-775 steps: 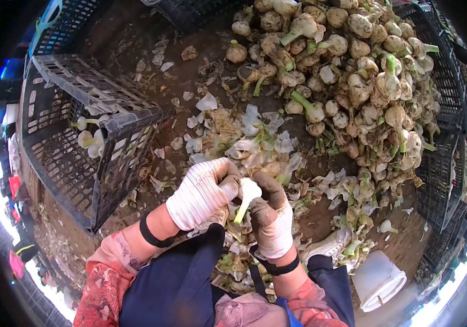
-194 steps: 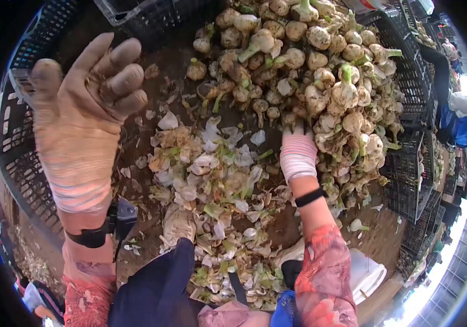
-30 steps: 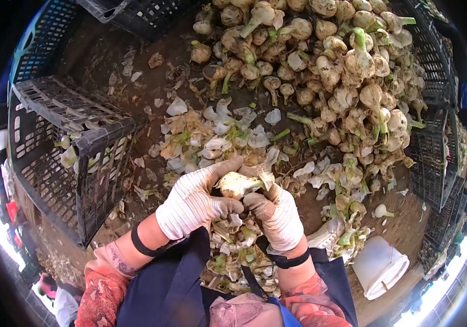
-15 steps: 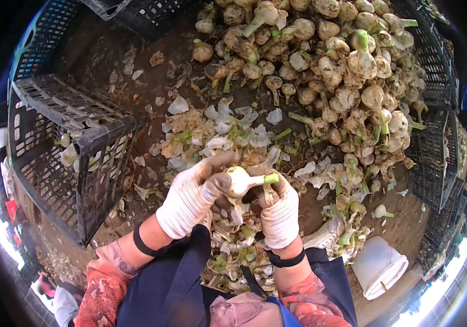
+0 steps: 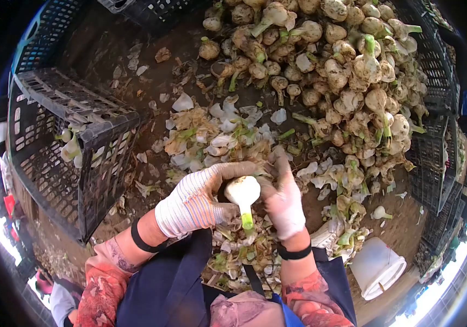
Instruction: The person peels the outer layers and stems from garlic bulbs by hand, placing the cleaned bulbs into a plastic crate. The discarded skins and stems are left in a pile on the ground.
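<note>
A pale, cleaned garlic bulb (image 5: pixel 242 190) with a short green-tipped stem is held between the thumb and fingers of my left hand (image 5: pixel 194 197), its stem hanging down toward me. My right hand (image 5: pixel 284 200) is just right of the bulb, fingers stretched upward and apart, slightly blurred, with nothing plainly in them. Both hands wear white gloves with dirt-darkened fingers. Under and beyond them lies a litter of peeled garlic skins (image 5: pixel 223 140). A large heap of soil-covered garlic (image 5: pixel 348 101) fills the ground at the upper right.
On the left stands a black plastic crate (image 5: pixel 109 128) with a few garlic bulbs (image 5: pixel 71 150) in it. More black crates (image 5: pixel 432 158) line the right side. A white bucket (image 5: pixel 377 267) lies tipped at lower right, near a single cleaned bulb (image 5: pixel 380 213).
The garlic bulb has turned from stem pointing right to stem pointing down toward me. My right hand has let go of the stem, moved slightly right and opened its fingers.
</note>
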{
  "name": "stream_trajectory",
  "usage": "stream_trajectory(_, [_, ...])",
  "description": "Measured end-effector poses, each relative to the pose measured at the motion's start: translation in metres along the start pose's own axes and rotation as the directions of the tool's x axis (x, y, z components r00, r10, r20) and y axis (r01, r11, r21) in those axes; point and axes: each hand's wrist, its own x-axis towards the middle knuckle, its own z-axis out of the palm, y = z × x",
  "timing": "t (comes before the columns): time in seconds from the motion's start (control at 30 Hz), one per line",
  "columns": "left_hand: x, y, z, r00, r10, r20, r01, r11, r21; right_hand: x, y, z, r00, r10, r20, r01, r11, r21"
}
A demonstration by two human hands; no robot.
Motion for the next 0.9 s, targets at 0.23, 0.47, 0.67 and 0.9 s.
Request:
stream_trajectory(0.23, [0.004,0.006,0.003,0.926,0.377,0.020,-0.228,0.518,0.825,-0.024,-0.040,0.002,0.963,0.128,0.236,-0.201,0.927,0.317])
stream_trajectory(0.47, [0.001,0.008,0.000,0.900,0.428,0.086,-0.301,0.465,0.833,-0.027,-0.027,0.005,0.990,-0.043,0.131,0.029,0.994,0.101])
stream_trajectory(0.67, [0.006,0.006,0.000,0.857,0.486,0.170,-0.318,0.241,0.917,-0.023,-0.023,0.009,0.948,-0.289,0.134,0.314,0.918,-0.243])
stream_trajectory(0.9, [0.013,-0.012,-0.009,0.900,0.414,-0.138,-0.173,0.629,0.758,-0.030,-0.027,0.015,0.985,0.048,0.165,-0.095,0.952,0.290])
